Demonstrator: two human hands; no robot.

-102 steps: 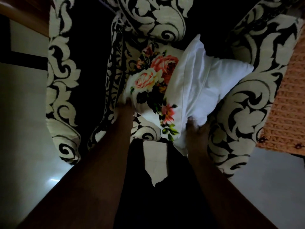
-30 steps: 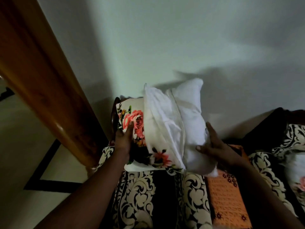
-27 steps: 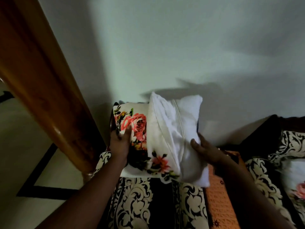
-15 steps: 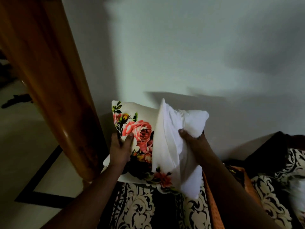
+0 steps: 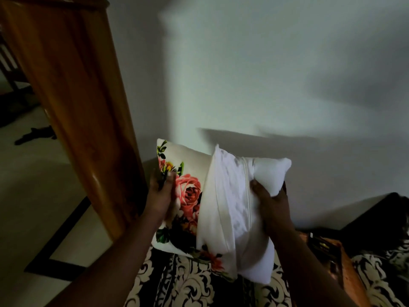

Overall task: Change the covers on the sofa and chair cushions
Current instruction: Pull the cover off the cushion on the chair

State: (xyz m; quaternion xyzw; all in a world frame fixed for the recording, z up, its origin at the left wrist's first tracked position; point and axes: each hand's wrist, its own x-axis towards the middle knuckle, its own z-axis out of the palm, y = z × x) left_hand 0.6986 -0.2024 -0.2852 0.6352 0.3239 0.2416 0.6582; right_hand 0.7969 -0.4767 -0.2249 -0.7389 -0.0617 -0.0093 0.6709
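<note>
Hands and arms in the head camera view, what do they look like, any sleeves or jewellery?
Two bare forearms reach up from the bottom edge, ending in the left hand and right hand. No sleeves, gloves, watch or bracelets show. Rings can't be ruled out in this dim light.

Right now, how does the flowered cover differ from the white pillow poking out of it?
The flowered cover carries printed roses and leaves; the white pillow is plain. The left hand grips the cover, the right hand the pillow. The cover wraps one end; the pillow's other end is bare. Both are held up off the seat.
</note>
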